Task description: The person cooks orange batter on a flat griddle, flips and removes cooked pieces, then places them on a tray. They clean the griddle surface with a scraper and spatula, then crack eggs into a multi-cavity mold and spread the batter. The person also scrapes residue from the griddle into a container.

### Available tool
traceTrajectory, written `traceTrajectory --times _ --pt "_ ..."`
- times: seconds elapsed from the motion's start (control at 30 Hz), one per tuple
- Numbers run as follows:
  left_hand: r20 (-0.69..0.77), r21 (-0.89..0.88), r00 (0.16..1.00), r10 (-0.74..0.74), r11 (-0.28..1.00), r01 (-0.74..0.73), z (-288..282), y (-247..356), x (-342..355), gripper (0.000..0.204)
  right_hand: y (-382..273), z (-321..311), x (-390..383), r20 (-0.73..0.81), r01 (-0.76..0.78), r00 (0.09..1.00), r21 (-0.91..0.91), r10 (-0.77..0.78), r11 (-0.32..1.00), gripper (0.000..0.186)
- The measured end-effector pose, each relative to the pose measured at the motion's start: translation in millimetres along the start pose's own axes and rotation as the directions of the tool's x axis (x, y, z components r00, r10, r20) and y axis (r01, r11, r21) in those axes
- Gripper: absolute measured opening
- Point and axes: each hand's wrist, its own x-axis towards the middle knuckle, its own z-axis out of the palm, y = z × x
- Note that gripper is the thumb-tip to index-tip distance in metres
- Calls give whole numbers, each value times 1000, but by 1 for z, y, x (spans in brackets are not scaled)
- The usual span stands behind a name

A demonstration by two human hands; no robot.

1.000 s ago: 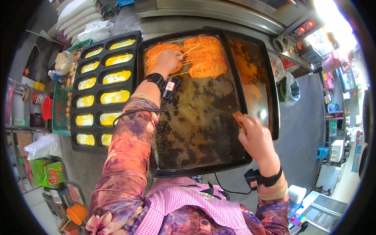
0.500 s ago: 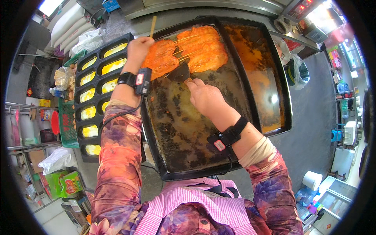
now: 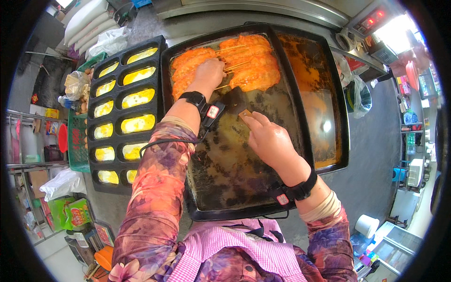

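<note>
My left hand [image 3: 209,75] reaches over the griddle, its fingers closed at the stick ends of the meat skewers; a stick shows beside the fingertips, partly hidden. Flat orange-red skewered meat [image 3: 189,62] lies left of that hand, and more skewered meat [image 3: 256,70] lies right of it, the sticks pointing toward the middle. My right hand [image 3: 272,141] grips the wooden handle of a scraper [image 3: 244,114]. Its dark blade rests low over the griddle plate [image 3: 225,174], just below the skewers, and blends with the burnt surface.
A black mould pan [image 3: 116,96] with several oval hollows of egg stands to the left. Right of the griddle's divider is a second oily plate [image 3: 305,94]. Beyond are a green crate [image 3: 79,145] with eggs, a lined bin [image 3: 359,94], and a control box [image 3: 371,21] with red digits.
My left hand has come down and right from the left skewers, where it held a stick upright. The left meat now lies flat. My right hand and scraper have shifted right and nearer me.
</note>
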Motion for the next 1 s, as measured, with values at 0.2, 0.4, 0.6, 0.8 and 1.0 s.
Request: traceTrajectory --times 0.2,0.4,0.6,0.8,1.0 --pt "156 -61 987 -31 997 40 -1 -9 16 15 10 -6 -1 45 -89 995 18 88 996 33" --pt "175 18 977 122 992 -127 3 -16 18 17 18 -2 -5 80 -102 992 17 101 995 36" --pt "128 -120 990 62 992 -47 -17 -32 29 21 18 -5 -4 75 -77 994 4 77 997 37" --pt "78 -162 997 2 987 11 -33 -52 37 20 9 -10 5 23 -43 999 17 43 999 38" --pt "15 -201 994 -107 974 108 -43 -66 37 23 9 5 31 -11 -29 1000 -13 29 999 38"
